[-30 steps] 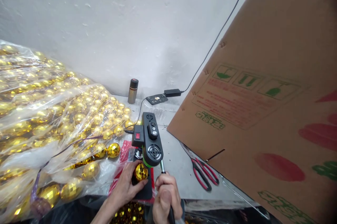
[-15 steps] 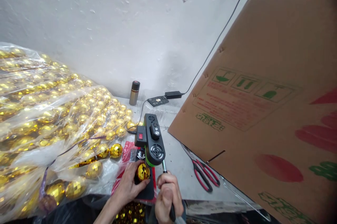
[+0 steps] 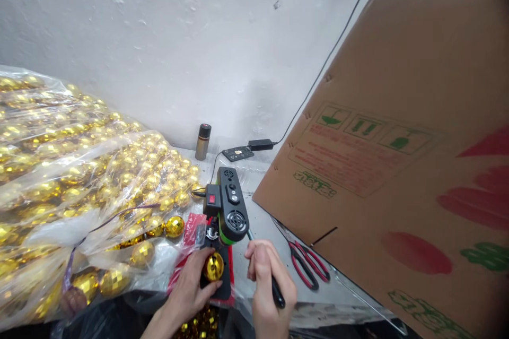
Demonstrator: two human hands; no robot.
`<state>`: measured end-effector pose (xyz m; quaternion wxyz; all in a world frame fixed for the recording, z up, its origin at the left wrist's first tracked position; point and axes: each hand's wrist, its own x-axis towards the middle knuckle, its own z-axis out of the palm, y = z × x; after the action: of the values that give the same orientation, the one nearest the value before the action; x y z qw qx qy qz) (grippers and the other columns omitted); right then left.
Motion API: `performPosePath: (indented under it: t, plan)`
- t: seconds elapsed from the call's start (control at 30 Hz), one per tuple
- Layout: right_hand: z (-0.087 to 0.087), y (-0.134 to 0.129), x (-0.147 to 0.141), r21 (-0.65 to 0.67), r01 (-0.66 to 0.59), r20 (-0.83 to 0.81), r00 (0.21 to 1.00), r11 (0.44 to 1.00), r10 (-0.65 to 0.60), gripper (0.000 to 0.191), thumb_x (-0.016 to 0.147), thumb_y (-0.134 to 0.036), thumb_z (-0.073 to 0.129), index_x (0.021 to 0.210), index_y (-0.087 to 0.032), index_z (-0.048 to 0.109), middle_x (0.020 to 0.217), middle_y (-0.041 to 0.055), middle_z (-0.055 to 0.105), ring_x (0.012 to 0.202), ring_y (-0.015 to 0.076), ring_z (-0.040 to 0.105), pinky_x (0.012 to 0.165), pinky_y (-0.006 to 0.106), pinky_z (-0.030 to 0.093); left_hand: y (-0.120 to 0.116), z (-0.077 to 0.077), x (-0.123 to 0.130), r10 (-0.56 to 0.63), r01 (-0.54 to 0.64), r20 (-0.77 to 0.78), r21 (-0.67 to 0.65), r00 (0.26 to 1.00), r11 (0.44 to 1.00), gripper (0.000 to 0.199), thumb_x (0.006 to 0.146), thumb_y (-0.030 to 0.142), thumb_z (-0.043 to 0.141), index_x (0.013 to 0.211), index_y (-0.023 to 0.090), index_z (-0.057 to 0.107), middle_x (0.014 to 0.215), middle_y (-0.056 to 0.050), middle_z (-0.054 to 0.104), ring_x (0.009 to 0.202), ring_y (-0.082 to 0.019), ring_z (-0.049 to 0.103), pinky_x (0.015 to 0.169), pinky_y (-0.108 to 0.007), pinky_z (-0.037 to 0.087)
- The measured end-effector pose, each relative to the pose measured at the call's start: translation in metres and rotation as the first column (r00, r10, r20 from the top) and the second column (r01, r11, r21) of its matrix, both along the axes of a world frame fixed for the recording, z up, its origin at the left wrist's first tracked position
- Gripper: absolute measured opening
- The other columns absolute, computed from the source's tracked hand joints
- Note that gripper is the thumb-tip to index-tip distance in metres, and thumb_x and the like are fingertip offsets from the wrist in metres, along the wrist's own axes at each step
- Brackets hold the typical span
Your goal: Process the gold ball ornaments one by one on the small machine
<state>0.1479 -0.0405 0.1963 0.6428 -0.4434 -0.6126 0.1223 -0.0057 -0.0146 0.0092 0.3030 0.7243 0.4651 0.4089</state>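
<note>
My left hand (image 3: 193, 281) pinches a shiny gold faceted ball (image 3: 214, 266) between thumb and fingers. The ball rests over the black base (image 3: 225, 275) of a small bench machine (image 3: 233, 201), which has a round-ended black head, a green band and a red switch. The ball sits just in front of the head, and I see a gap between them. My right hand (image 3: 271, 286) is wrapped round the black grip of the machine's lever (image 3: 278, 295), to the right of the base. The lever's metal rod is partly hidden by my fingers.
Clear plastic bags full of gold balls (image 3: 79, 174) fill the left. A large cardboard box (image 3: 358, 142) stands at right, with red-handled scissors (image 3: 308, 264) beside it. Behind are a brown bottle (image 3: 203, 141) and a power adapter (image 3: 261, 145). More gold pieces (image 3: 201, 324) lie below the table edge.
My right hand has swung the lever to the right, and the machine's head sits slightly higher. The ball in my left hand has shifted slightly towards me, away from the head.
</note>
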Motion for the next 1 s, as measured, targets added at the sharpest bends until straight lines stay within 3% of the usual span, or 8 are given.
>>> performPosePath:
  t: [0.13,0.27,0.33,0.43,0.7,0.77,0.87,1.0]
  plan:
    - [-0.014,0.0,-0.003,0.065,0.02,-0.015,1.0,0.998,-0.019,0.031,0.109,-0.014,0.044,0.082,-0.022,0.057,0.073,-0.0024,0.054,0.057,0.0105,0.05,0.054,0.024,0.041,-0.028,-0.005,-0.021,0.03,0.011,-0.15,0.263,0.988,0.965,0.066,0.086,0.053,0.084,0.144,0.029,0.064,0.144,-0.016,0.072,0.129,-0.039,0.072,0.104,-0.052,0.065]
    - [-0.036,-0.001,-0.008,0.11,0.026,-0.023,0.999,0.994,-0.024,0.032,0.108,-0.011,0.044,0.079,-0.022,0.053,0.074,-0.002,0.054,0.059,0.0108,0.052,0.055,0.024,0.041,0.001,0.04,-0.05,0.267,-0.154,-0.278,0.367,0.923,0.917,0.033,0.107,0.027,0.05,0.132,0.027,0.071,0.134,-0.013,0.078,0.125,-0.031,0.074,0.109,-0.049,0.06]
    - [-0.039,-0.001,-0.008,0.108,0.032,-0.023,0.999,0.994,-0.029,0.031,0.108,-0.011,0.044,0.08,-0.022,0.053,0.075,-0.0019,0.054,0.059,0.0106,0.051,0.055,0.024,0.041,0.033,0.067,-0.06,0.421,-0.304,-0.393,0.325,0.817,0.895,0.036,0.107,0.022,0.042,0.129,0.021,0.071,0.128,-0.017,0.078,0.121,-0.033,0.074,0.108,-0.052,0.059]
    - [-0.037,-0.001,-0.007,0.113,0.027,0.003,1.0,0.993,-0.028,0.031,0.108,-0.01,0.044,0.081,-0.022,0.054,0.076,-0.0017,0.055,0.058,0.0102,0.051,0.055,0.024,0.04,0.073,0.088,-0.063,0.396,-0.393,-0.624,0.151,0.674,0.907,0.026,0.103,0.023,0.052,0.116,0.016,0.073,0.113,-0.02,0.08,0.108,-0.038,0.076,0.095,-0.051,0.062]
    - [-0.026,-0.002,-0.009,0.102,0.041,0.005,0.999,0.994,-0.042,0.033,0.109,-0.012,0.043,0.08,-0.022,0.055,0.076,-0.0021,0.055,0.06,0.0102,0.053,0.056,0.023,0.042,0.089,0.08,-0.052,0.268,-0.33,-0.628,0.019,0.731,0.944,0.043,0.084,0.023,0.074,0.125,0.016,0.066,0.106,-0.015,0.08,0.105,-0.035,0.076,0.093,-0.041,0.057]
    - [-0.02,-0.001,-0.01,0.086,0.048,-0.022,0.999,0.995,-0.046,0.033,0.109,-0.014,0.044,0.079,-0.023,0.054,0.075,-0.0026,0.054,0.06,0.0101,0.051,0.056,0.023,0.041,0.083,0.085,-0.053,0.262,-0.317,-0.482,-0.033,0.836,0.948,0.053,0.087,0.033,0.072,0.136,0.017,0.061,0.121,-0.016,0.079,0.111,-0.033,0.076,0.097,-0.042,0.057]
    - [-0.008,0.0,-0.013,0.053,0.059,-0.059,0.997,0.997,-0.056,0.036,0.11,-0.017,0.045,0.075,-0.023,0.051,0.072,-0.0029,0.052,0.061,0.0103,0.05,0.056,0.022,0.041,0.062,0.092,-0.049,0.301,-0.269,0.084,-0.271,0.95,0.924,0.062,0.081,0.053,0.076,0.133,0.02,0.065,0.122,-0.011,0.08,0.114,-0.034,0.076,0.098,-0.044,0.06]
    - [0.004,0.004,-0.015,0.029,0.057,-0.089,0.994,0.998,-0.054,0.039,0.111,-0.019,0.046,0.072,-0.023,0.049,0.069,-0.0035,0.05,0.062,0.0099,0.051,0.056,0.021,0.041,0.023,0.08,-0.03,0.453,-0.032,0.602,-0.579,0.657,0.815,0.078,0.069,0.067,0.088,0.126,0.019,0.067,0.114,-0.011,0.083,0.103,-0.031,0.079,0.089,-0.041,0.063]
